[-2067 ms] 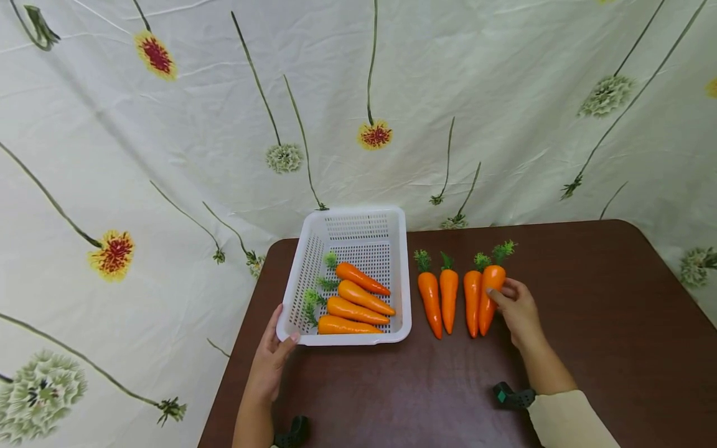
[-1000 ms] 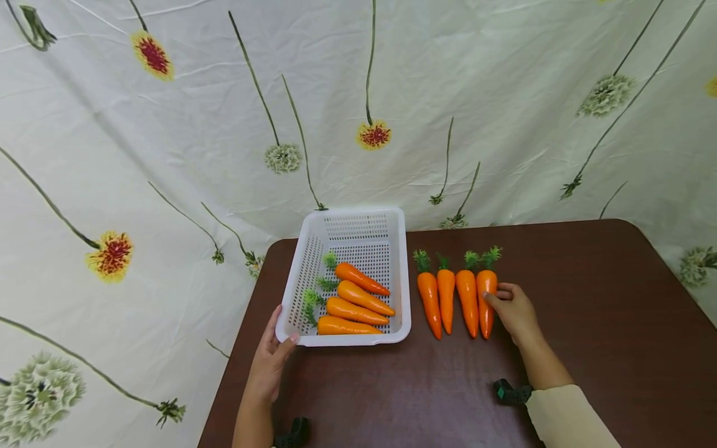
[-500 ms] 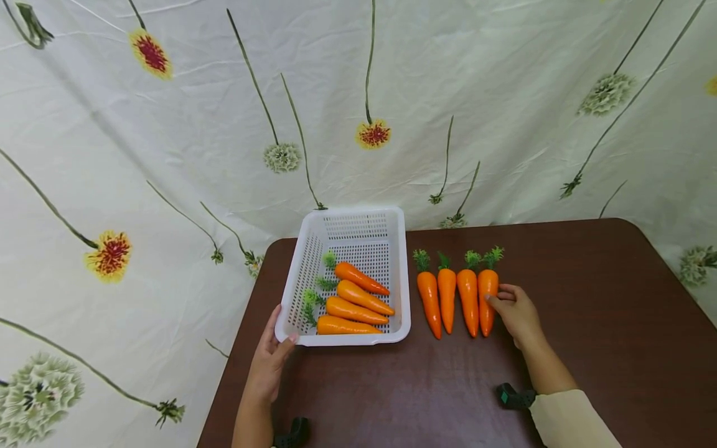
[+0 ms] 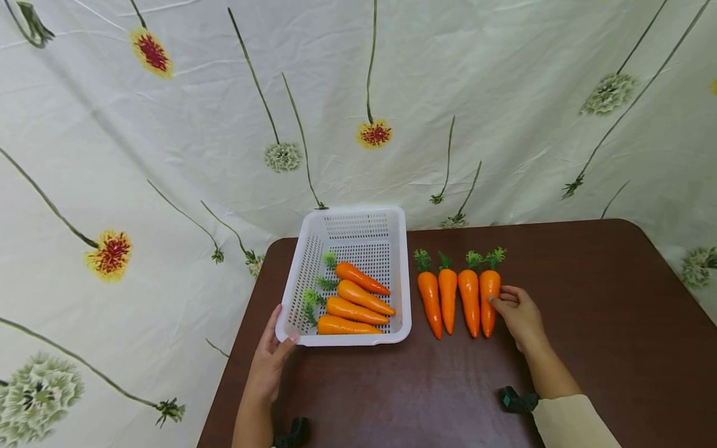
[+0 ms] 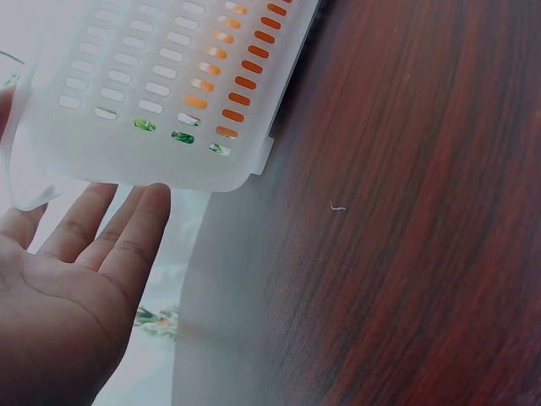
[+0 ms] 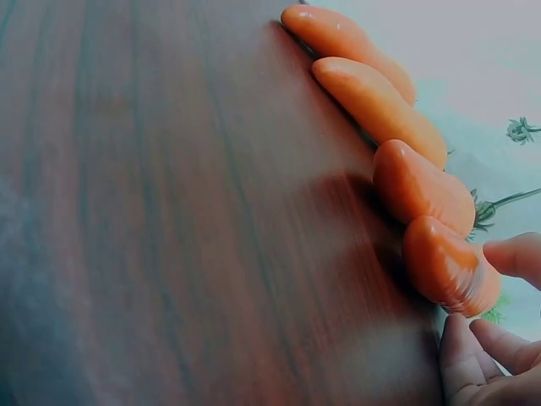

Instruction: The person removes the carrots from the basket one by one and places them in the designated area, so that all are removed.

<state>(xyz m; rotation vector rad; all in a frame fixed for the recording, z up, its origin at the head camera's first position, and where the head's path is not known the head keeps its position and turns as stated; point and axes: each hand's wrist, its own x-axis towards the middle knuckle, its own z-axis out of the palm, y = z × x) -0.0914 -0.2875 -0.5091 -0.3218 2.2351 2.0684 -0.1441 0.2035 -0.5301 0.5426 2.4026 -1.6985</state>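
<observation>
Right hand (image 4: 518, 314) fingers (image 6: 516, 254) loosely bent, touching outermost carrot (image 4: 489, 300) mid-bench; left hand (image 4: 269, 364) flat against basket (image 4: 403, 274) front-left corner. Risk: rounded carrot rolling, disturbing the row.

One white perforated basket (image 4: 358, 227) stands on one brown table (image 4: 588, 292). Eight orange carrots with green tops are present: four lie inside the basket (image 4: 358, 302) and four lie in a row on the table beside it (image 4: 459, 295). Two hands are in view, one left hand (image 4: 269, 364) and one right hand (image 4: 521, 314).
</observation>
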